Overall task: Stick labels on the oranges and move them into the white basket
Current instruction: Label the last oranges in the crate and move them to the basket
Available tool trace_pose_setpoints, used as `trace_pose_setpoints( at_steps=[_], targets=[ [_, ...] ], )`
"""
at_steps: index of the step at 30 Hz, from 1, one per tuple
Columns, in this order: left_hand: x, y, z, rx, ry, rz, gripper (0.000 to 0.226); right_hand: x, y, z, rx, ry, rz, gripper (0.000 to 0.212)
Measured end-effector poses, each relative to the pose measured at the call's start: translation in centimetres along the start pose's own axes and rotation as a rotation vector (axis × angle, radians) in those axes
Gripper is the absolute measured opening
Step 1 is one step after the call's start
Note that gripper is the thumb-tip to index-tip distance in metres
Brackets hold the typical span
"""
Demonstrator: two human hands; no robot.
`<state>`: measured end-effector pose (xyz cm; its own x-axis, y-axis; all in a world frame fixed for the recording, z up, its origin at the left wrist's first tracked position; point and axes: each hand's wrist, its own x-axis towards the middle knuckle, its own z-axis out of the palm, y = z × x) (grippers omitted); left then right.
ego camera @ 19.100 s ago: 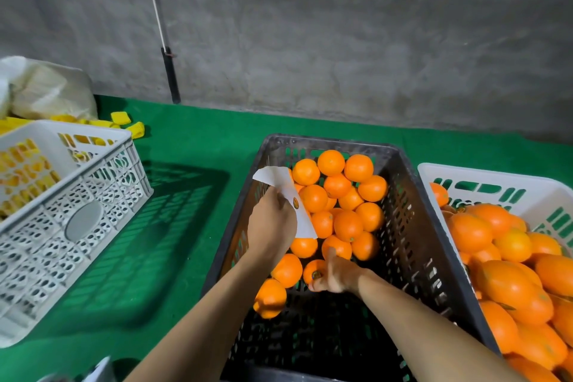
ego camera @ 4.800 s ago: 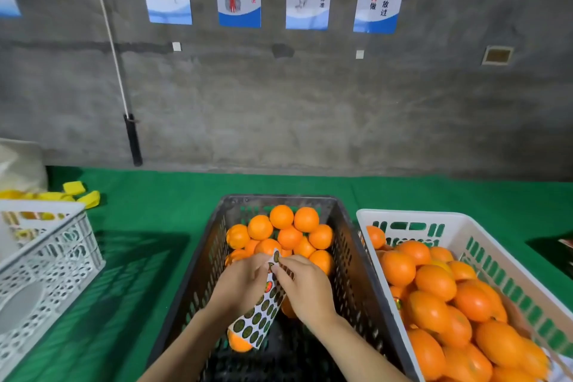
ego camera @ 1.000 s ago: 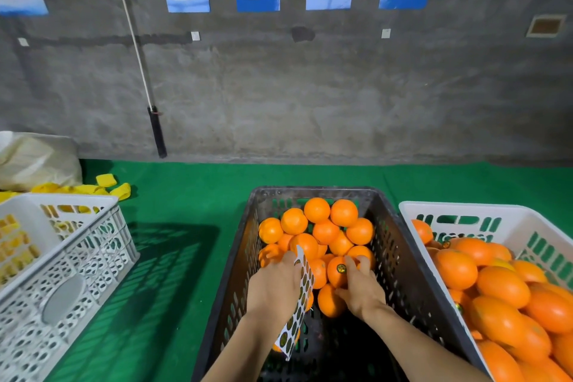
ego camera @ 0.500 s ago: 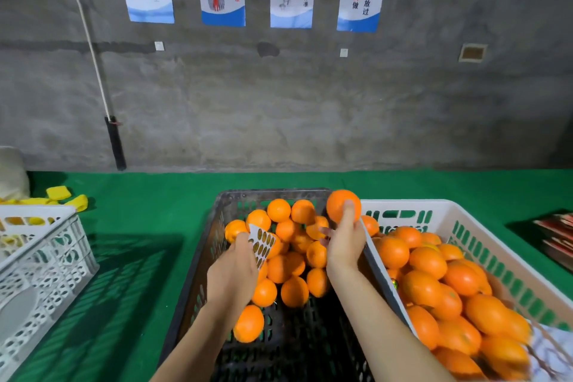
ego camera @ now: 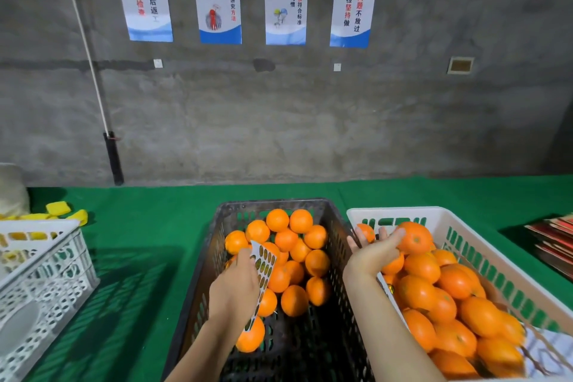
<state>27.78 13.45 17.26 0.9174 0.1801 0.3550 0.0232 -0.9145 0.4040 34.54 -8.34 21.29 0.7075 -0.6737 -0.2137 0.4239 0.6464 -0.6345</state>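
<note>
We see right hand (ego camera: pixel 372 253) gripping an orange (ego camera: pixel 415 238) over the white basket (ego camera: pixel 459 226) (nearly full); left hand (ego camera: pixel 235 288) pinches label sheet (ego camera: pixel 263 263).

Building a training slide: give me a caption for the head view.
Right hand sets an orange into the white basket; left hand holds the label sheet over the black crate.
</note>
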Motion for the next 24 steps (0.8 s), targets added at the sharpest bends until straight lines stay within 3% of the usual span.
trace_pose_setpoints(
  at_steps=[3,6,10,12,14,24],
  targets=[
    [0.1,0.4,0.3,-0.171,0.01,-0.069,0.017,0.0,0.8,-0.2,-0.232,-0.101,-0.099,0.059],
    [0.8,1.0,-0.2,-0.724,0.013,-0.341,0.024,-0.5,2.3,-0.9,-0.682,-0.287,-0.266,0.047],
    [1.2,0.6,-0.6,-1.058,-0.149,-0.548,0.027,-2.9,5.0,-2.2,-1.263,-0.856,-0.673,0.032],
    [1.3,0.4,-0.4,-1.144,-0.216,-0.556,0.025,-4.1,5.9,-2.6,-1.336,-1.079,-0.75,0.034],
    [1.5,0.1,-0.1,-1.2,-0.246,-0.519,0.024,-4.8,6.6,-2.7,-1.358,-1.183,-0.753,0.043],
    [1.8,0.1,0.5,-1.189,-0.419,-0.356,0.028,-4.5,6.5,-3.0,-1.291,-1.222,-0.692,0.042]
  ],
)
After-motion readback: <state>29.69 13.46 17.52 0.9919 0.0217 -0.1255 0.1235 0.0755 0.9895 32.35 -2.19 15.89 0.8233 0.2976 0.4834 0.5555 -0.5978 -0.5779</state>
